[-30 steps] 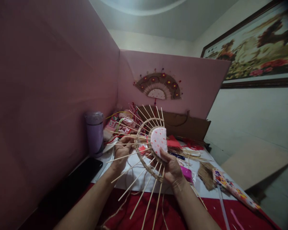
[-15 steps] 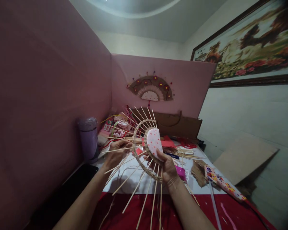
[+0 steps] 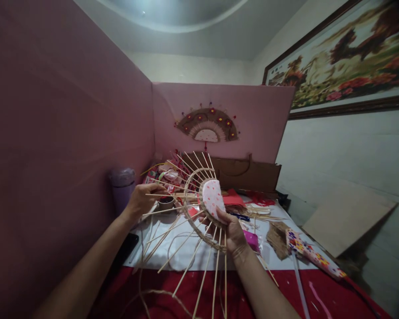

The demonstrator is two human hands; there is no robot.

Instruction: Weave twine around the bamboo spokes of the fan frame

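Observation:
My right hand [image 3: 231, 230] grips the half-round fan frame [image 3: 210, 200] by its pink dotted hub, holding it upright above the table. Thin bamboo sticks [image 3: 186, 208] radiate from the hub, and a band of jute twine [image 3: 191, 217] is woven around them. My left hand [image 3: 142, 199] is out to the left by the stick tips, fingers pinched on the twine strand. The loose twine [image 3: 153, 266] trails down in loops over the white sheet [image 3: 186, 252] and the red cloth [image 3: 279, 292].
A purple tumbler [image 3: 121, 188] stands at the left by the pink partition [image 3: 53, 133]. A finished fan [image 3: 206, 125] hangs on the back panel. Craft clutter [image 3: 168, 175], a brown cardboard piece [image 3: 249, 175], a patterned roll [image 3: 310, 254] and a dark phone [image 3: 126, 250] lie about the table.
My left hand has moved away from the frame to the left and slightly up, drawing the twine out. The frame and my right hand have stayed nearly in place. The view shifted a little.

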